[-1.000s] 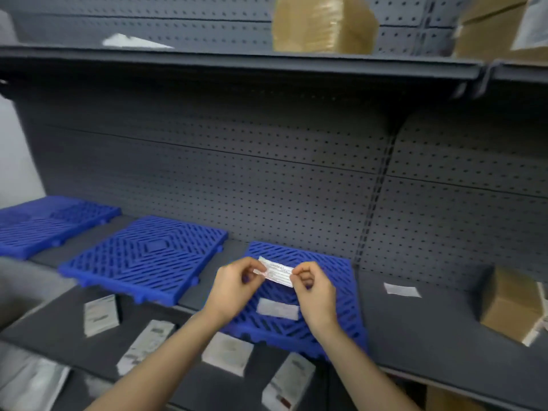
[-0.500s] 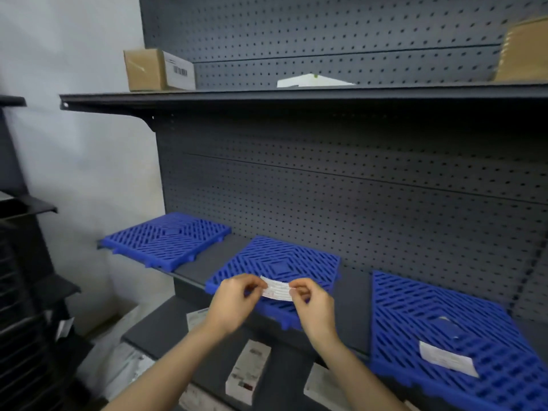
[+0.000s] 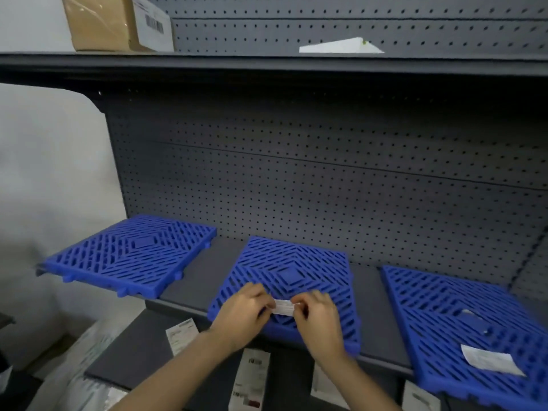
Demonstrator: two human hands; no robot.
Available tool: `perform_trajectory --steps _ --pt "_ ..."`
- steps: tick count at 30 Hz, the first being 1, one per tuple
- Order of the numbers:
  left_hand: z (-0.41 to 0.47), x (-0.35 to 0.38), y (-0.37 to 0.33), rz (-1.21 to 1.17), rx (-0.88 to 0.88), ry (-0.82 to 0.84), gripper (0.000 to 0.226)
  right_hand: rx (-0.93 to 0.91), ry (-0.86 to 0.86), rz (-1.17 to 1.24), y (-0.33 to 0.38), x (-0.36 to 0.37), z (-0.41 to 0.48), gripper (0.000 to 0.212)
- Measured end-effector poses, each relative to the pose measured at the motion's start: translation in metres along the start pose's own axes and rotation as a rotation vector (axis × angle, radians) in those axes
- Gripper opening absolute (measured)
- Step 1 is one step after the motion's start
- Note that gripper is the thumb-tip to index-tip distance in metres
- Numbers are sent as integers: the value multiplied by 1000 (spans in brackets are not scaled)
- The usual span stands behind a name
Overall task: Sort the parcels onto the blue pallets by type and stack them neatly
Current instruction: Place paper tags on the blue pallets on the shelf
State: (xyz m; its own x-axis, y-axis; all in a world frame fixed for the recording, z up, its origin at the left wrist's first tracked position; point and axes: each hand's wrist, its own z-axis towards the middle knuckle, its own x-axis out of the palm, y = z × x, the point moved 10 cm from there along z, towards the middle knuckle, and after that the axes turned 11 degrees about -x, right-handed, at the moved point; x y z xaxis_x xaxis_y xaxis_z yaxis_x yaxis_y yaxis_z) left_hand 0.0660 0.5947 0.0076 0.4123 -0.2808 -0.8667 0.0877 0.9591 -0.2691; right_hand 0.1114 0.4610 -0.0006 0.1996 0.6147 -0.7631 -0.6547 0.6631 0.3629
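Observation:
Three blue pallets lie in a row on the dark shelf: a left pallet [image 3: 130, 256], a middle pallet [image 3: 299, 268] and a right pallet [image 3: 462, 318]. A small white paper label [image 3: 284, 307] is pinched by its ends between my left hand [image 3: 241, 314] and my right hand [image 3: 315, 317], just above the front of the middle pallet. On the right pallet rests another white label [image 3: 489, 359]. Several white flat parcels [image 3: 181, 336] lie on the lower shelf below my hands.
A brown cardboard box [image 3: 118, 22] with a barcode label stands on the top shelf, with a white flat item [image 3: 341, 46] to its right. The grey pegboard [image 3: 326, 188] backs the shelves. A white wall is at the left.
The view has swung left and closer across the shelf. My hands, still holding the label, are now over the middle pallet rather than the right one, which keeps its own label.

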Motion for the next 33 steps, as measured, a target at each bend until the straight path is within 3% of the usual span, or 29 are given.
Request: perform_trajectory --steps 4,7,10,13,16,18,26,33 --pt "-7 -8 1 14 192 -97 33 3 -109 -121 5 -8 -12 11" --pt "-15 -12 6 8 273 -100 42 -40 -153 -226 27 -14 -26 27" --pt "-25 -6 9 8 342 -44 48 -54 -54 -308 45 -2 -41 42" --pt "-29 2 16 -17 356 -2 52 56 114 -369 42 17 -49 63" --pt "-30 5 17 -33 348 11 53 105 191 -306 37 26 -54 93" --pt "-31 6 15 -20 351 22 53 122 228 -293 35 26 -55 102" --pt "-7 -23 -11 -93 337 -49 42 119 144 -292 13 -24 -61 90" --pt "18 1 -130 -210 376 70 37 209 26 -359 -48 -126 -107 58"
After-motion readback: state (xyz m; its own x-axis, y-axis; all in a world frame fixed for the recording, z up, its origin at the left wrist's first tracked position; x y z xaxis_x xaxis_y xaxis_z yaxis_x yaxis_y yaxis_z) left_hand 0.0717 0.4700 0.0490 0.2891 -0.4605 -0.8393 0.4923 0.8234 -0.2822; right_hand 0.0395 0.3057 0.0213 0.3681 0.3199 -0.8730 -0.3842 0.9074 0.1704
